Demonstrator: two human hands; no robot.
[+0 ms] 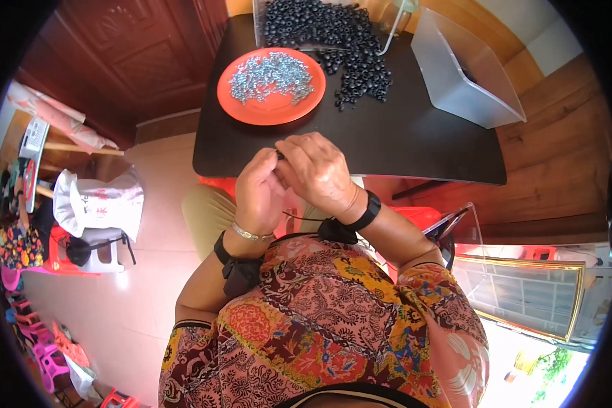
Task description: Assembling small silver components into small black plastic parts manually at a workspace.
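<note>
My left hand [258,194] and my right hand [316,170] meet at the near edge of a dark table [387,136], fingertips pinched together around a small dark part [279,155] that is mostly hidden. An orange plate [251,109] heaped with small silvery screws [270,76] lies just beyond my hands. A pile of small black round pieces [350,47] spills from a clear container [258,27] at the table's far side.
A clear plastic bin [462,75] stands tilted at the table's right. A dark wooden door [136,61] is at the far left. A white bag [98,200] rests on a stool at the left, with pink plastic chairs [37,340] below. A gold-framed panel [523,292] is at the right.
</note>
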